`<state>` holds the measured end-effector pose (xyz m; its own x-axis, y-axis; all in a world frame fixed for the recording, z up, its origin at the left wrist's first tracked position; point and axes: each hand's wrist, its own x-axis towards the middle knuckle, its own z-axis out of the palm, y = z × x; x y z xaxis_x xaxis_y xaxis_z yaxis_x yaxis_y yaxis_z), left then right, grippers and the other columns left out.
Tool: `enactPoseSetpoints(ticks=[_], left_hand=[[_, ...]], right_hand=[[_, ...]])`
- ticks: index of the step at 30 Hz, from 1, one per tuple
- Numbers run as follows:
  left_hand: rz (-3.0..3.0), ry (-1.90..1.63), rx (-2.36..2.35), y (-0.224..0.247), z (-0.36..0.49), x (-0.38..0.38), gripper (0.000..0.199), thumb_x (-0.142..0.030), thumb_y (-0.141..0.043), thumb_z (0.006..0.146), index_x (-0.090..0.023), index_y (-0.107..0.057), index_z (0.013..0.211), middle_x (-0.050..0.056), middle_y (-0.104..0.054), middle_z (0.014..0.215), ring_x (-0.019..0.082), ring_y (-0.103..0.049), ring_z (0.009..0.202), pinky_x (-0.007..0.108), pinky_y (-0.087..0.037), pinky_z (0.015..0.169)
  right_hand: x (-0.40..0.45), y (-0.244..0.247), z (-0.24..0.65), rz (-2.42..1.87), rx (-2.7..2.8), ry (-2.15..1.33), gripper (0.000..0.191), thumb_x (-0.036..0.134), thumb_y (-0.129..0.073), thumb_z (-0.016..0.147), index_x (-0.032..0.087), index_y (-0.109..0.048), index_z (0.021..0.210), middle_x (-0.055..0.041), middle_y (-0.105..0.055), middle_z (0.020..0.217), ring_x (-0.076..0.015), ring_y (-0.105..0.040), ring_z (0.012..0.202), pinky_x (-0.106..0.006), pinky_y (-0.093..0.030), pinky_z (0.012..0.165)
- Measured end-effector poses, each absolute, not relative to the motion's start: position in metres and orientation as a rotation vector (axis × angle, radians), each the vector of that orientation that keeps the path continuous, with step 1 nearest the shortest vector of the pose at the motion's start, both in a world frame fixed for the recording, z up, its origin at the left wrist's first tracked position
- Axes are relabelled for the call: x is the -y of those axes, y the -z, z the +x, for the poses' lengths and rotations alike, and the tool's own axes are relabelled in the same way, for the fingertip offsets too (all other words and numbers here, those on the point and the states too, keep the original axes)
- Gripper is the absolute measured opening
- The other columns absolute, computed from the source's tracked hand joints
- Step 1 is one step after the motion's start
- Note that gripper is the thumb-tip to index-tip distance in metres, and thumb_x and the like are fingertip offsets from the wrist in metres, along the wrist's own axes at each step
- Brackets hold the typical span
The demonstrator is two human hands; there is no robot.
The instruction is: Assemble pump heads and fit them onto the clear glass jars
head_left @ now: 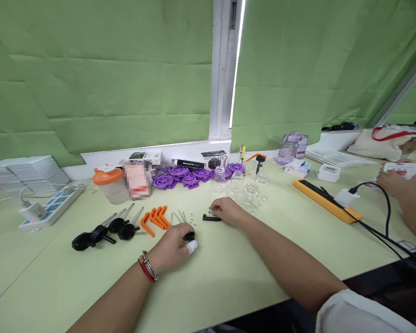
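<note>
My left hand (175, 247), with a white wrap on the thumb, is closed round a small black part (189, 236) above the table. My right hand (225, 210) has its fingertips bent down at some small metal springs or screws (211, 211); what they pinch, if anything, is too small to name. Just below those fingertips lies a short black cylinder (211, 218). Thin metal rods (179, 217) and tiny loose pieces (192, 220) lie between the hands. Left of them are several orange handles (156, 219) and black round parts with metal rods (126, 231).
Glass jars (250, 196) stand beyond my right hand, with purple parts (190, 178) behind. An orange-lidded cup (109, 182) and a white power strip (53, 208) are left. A yellow power strip (327, 201) with cables lies right, near another person's hands (400, 185).
</note>
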<state>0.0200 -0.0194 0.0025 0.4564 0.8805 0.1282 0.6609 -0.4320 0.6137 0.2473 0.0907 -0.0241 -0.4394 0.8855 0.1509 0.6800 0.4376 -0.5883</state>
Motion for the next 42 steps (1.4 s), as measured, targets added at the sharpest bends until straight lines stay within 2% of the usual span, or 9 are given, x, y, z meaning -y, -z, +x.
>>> enactPoseSetpoints(ticks=[7,13,19,26,35,39,42], left_hand=[[2.224,-0.633,-1.263,-0.001,0.020,0.019,0.009,-0.024,-0.052,0.076,-0.017,-0.057,0.078,0.003,-0.057,0.076,0.014,-0.049,0.066,0.026,-0.039,0.060],[2.233,-0.635,-1.250,0.000,0.020,0.019,0.008,-0.021,-0.051,0.076,-0.016,-0.056,0.080,0.003,-0.057,0.076,0.014,-0.049,0.067,0.026,-0.039,0.061],[2.216,-0.642,-1.264,0.004,0.019,0.019,0.010,-0.024,-0.049,0.079,-0.016,-0.055,0.081,0.004,-0.056,0.077,0.015,-0.050,0.068,0.027,-0.039,0.061],[2.194,-0.681,-1.209,0.009,0.018,0.016,0.010,-0.023,-0.053,0.078,-0.015,-0.056,0.083,0.004,-0.058,0.078,0.015,-0.051,0.069,0.026,-0.040,0.061],[2.101,-0.690,-1.167,0.005,0.018,0.016,0.014,-0.027,-0.052,0.079,-0.014,-0.058,0.084,0.004,-0.058,0.080,0.015,-0.051,0.070,0.026,-0.042,0.063],[2.000,-0.716,-1.089,0.003,0.015,0.012,0.017,-0.027,-0.052,0.080,-0.015,-0.060,0.089,0.003,-0.060,0.084,0.015,-0.053,0.075,0.026,-0.043,0.068],[1.875,-0.787,-1.093,0.003,0.012,0.008,0.017,-0.027,-0.051,0.081,-0.016,-0.060,0.090,0.001,-0.059,0.080,0.014,-0.052,0.073,0.026,-0.044,0.069]], right_hand=[[-0.063,0.011,0.234,-0.941,2.016,-1.105,0.035,0.025,-0.053,0.081,0.017,-0.054,0.116,0.0006,-0.054,0.077,-0.0091,-0.048,0.062,-0.022,-0.041,0.059],[-0.034,0.004,0.210,-0.720,1.895,-1.308,0.025,0.026,-0.059,0.080,0.017,-0.059,0.103,-0.0004,-0.052,0.079,-0.0102,-0.049,0.070,-0.026,-0.044,0.067],[-0.020,0.011,0.196,-0.621,1.808,-1.222,0.021,0.023,-0.057,0.081,0.018,-0.056,0.101,-0.0011,-0.052,0.082,-0.0115,-0.050,0.077,-0.029,-0.045,0.075],[-0.013,0.012,0.195,-0.635,1.934,-0.972,0.017,0.021,-0.051,0.084,0.020,-0.052,0.101,-0.0012,-0.052,0.084,-0.0124,-0.050,0.077,-0.028,-0.045,0.073],[-0.006,0.010,0.197,-0.657,2.055,-0.903,0.012,0.020,-0.051,0.084,0.020,-0.052,0.096,0.0003,-0.052,0.078,-0.0114,-0.048,0.069,-0.026,-0.043,0.065],[-0.008,0.008,0.203,-0.604,2.231,-0.812,0.028,0.020,-0.060,0.079,0.021,-0.055,0.106,-0.0045,-0.054,0.096,-0.0138,-0.051,0.079,-0.029,-0.044,0.071],[-0.012,0.013,0.203,-0.582,2.360,-0.707,0.064,0.025,-0.076,0.064,0.021,-0.047,0.121,-0.0085,-0.049,0.113,-0.0186,-0.050,0.091,-0.034,-0.044,0.079]])
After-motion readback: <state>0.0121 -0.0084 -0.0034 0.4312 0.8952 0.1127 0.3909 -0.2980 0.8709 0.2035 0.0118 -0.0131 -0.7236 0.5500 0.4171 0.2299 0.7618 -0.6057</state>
